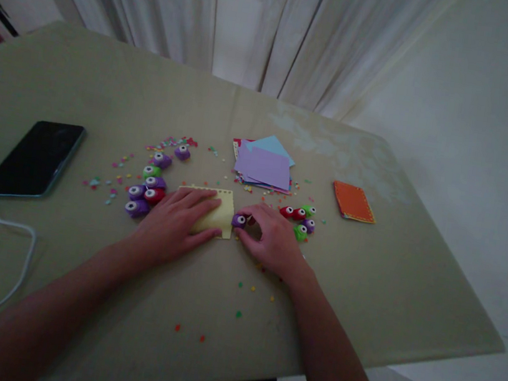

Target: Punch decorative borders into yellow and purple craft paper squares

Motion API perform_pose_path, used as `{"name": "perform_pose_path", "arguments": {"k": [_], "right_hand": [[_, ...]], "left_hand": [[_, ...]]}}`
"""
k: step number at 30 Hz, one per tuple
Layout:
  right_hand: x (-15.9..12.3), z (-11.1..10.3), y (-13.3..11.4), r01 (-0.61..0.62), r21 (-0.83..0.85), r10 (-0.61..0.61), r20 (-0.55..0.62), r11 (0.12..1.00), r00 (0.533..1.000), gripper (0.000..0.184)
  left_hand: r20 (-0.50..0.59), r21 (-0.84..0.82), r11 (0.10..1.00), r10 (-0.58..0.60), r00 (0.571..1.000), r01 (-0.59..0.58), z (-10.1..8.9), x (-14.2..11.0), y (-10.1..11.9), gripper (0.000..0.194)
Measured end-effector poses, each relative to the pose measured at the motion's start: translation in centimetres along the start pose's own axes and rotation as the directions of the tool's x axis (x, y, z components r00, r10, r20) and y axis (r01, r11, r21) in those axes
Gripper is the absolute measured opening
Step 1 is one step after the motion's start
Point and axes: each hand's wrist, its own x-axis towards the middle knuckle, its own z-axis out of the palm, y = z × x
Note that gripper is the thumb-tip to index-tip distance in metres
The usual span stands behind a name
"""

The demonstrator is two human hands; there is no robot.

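My left hand [179, 218] lies flat with its fingers spread over a pale yellow sheet of paper [225, 215], pressing it to the table. Small notches or holes run along the sheet's top and right edges. At the right edge of the sheet, my right hand [271, 237] grips a small purple paper punch [239, 220] with one round white eye between thumb and fingers. Several similar purple, green and red punches [155, 183] cluster left of my left hand. More red, green and purple ones [302, 214] sit just beyond my right hand.
A stack of coloured paper [264, 167], purple and blue on top, lies behind the hands. An orange paper stack [354, 202] is at the right. A dark tablet [34, 159] and a white cable [17, 226] lie left. Tiny coloured paper dots [238, 314] are scattered on the table [143, 339].
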Motion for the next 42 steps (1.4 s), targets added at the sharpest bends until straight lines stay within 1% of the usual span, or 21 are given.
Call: {"name": "perform_pose_path", "arguments": {"k": [5, 8, 13, 18, 25, 30, 34, 39, 41, 42], "right_hand": [[-0.1, -0.4, -0.1, 0.035, 0.007, -0.035, 0.057, 0.999, 0.998, 0.024], [-0.1, -0.6, -0.2, 0.058, 0.021, -0.059, 0.080, 0.998, 0.995, 0.022], [-0.2, -0.9, -0.3, 0.088, 0.075, -0.096, 0.115, 0.993, 0.989, 0.019], [-0.2, -1.0, -0.2, 0.094, 0.110, -0.108, 0.126, 0.989, 0.986, 0.017], [-0.2, -1.3, -0.3, 0.092, 0.106, -0.107, 0.156, 0.990, 0.982, 0.017], [-0.2, -1.2, -0.4, 0.094, 0.096, -0.109, 0.161, 0.991, 0.981, 0.016], [-0.2, -1.2, -0.3, 0.112, 0.079, -0.123, 0.151, 0.991, 0.981, 0.016], [-0.3, -1.4, -0.1, 0.145, 0.098, -0.157, 0.132, 0.985, 0.979, 0.018], [-0.6, -1.3, -0.3, 0.146, 0.124, -0.154, 0.059, 0.982, 0.986, 0.018], [-0.6, -1.2, -0.5, 0.144, 0.157, -0.144, -0.011, 0.977, 0.989, 0.015]], "left_hand": [[0.007, 0.026, 1.000, 0.000, 1.000, 0.000, 0.0, 0.0, 0.1, 0.059], [0.020, 0.036, 0.999, -0.007, 1.000, 0.006, -0.1, 0.0, 0.2, 0.060], [0.023, 0.025, 1.000, -0.010, 1.000, 0.009, -0.1, 0.0, 0.3, 0.055], [0.023, 0.029, 0.999, -0.013, 1.000, 0.013, -0.2, 0.1, 0.3, 0.055], [0.039, 0.054, 0.998, -0.023, 0.999, 0.020, 0.0, 0.0, 0.3, 0.058], [0.046, 0.042, 0.999, -0.028, 0.999, 0.026, -0.1, -0.1, 0.4, 0.061], [0.043, 0.027, 0.999, -0.033, 0.998, 0.032, -0.1, -0.1, 0.3, 0.060], [0.045, 0.032, 0.999, -0.032, 0.998, 0.030, 0.0, 0.0, 0.3, 0.058], [0.047, 0.040, 0.999, -0.032, 0.998, 0.030, -0.1, 0.1, 0.4, 0.059], [0.048, 0.044, 0.999, -0.033, 0.998, 0.031, -0.1, 0.1, 0.5, 0.059]]}}
